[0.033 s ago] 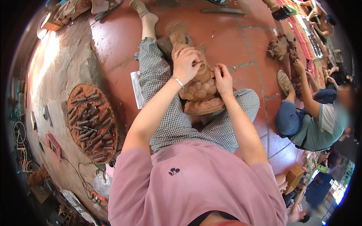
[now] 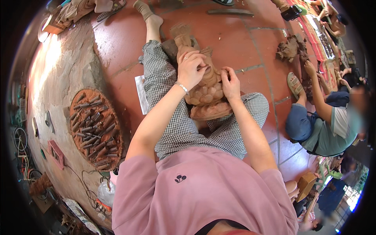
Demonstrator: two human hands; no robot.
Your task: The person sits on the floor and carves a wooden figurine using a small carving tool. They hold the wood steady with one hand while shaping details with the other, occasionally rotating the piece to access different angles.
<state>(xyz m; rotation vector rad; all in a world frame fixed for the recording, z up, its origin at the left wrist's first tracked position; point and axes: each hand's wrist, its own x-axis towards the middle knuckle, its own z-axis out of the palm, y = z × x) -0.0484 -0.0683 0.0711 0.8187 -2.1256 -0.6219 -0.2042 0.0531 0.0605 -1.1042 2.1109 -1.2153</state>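
Red-brown tiles with pale joints make up the floor (image 2: 239, 43), and a wooden carving (image 2: 206, 94) lies on it between the person's checked trouser legs (image 2: 166, 86). Its rounded, lumpy base points toward the folded right leg; a dark block (image 2: 169, 49) shows beside its narrower far end. The hands are apart from each other, both at the carving: the left hand (image 2: 191, 70) bends over its middle, the right hand (image 2: 231, 83) is at its right side with fingers curled. Whether either is clamped on it, or hides something small, I cannot tell.

A white sheet (image 2: 141, 94) lies on the tiles just left of the legs, and a flat dark bar (image 2: 230, 12) near the floor's far edge. To the left runs a worn grey slab (image 2: 58, 90); by its right edge stands a round brown tray (image 2: 120, 131) full of dark rod-like tools (image 2: 108, 121). A pink plastic crate (image 2: 56, 154) sits farther left on the slab, a clear bag (image 2: 105, 192) near its lower end. On the right, a co-worker (image 2: 329, 137) in a green top reaches toward rough brown wood (image 2: 289, 49), near a red mat (image 2: 309, 29).
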